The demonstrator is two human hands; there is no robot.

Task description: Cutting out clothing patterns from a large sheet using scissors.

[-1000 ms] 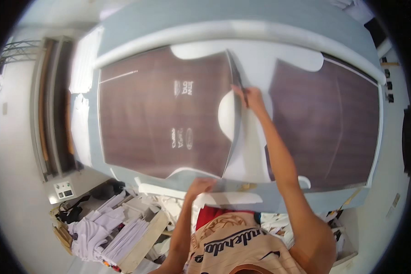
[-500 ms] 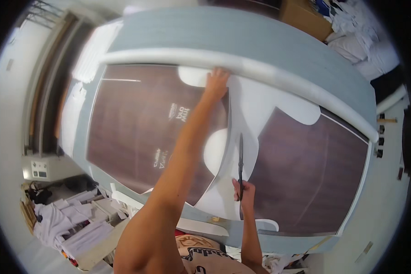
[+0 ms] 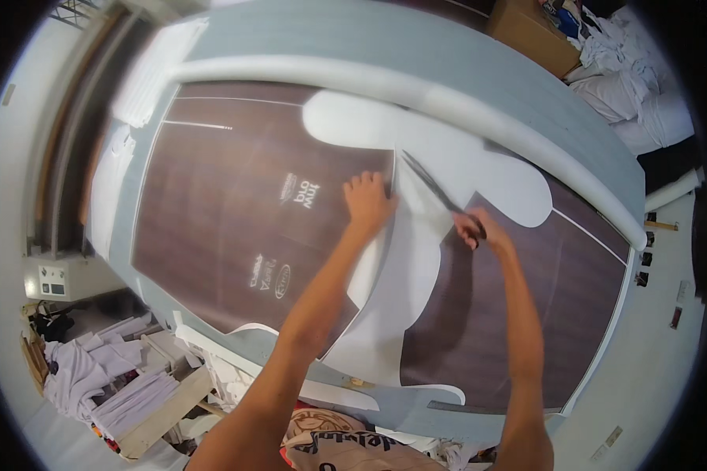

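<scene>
Large black-handled scissors [image 3: 436,188] are in my right hand [image 3: 479,228], which grips the handles over the right-hand dark panel [image 3: 526,306]. Their long blades slant up and left across white material, with the tips close to the top right corner of the left-hand dark panel [image 3: 220,188]. My left hand [image 3: 368,202] rests on that panel near its right edge, fingers spread on the surface and thumb toward the edge. Both panels are brownish and printed on one sheet, with white curved shapes [image 3: 346,122] between and around them.
A white roll [image 3: 330,78] runs along the far side of the blue-grey table [image 3: 353,39]. Heaped white cloth [image 3: 94,369] lies at the lower left. A cardboard box [image 3: 532,35] and white bundles [image 3: 636,102] stand beyond the table at the upper right.
My right hand has carried the scissors up and right, and the blades have swung to point up-left. My left hand has come back from the roll onto the left panel.
</scene>
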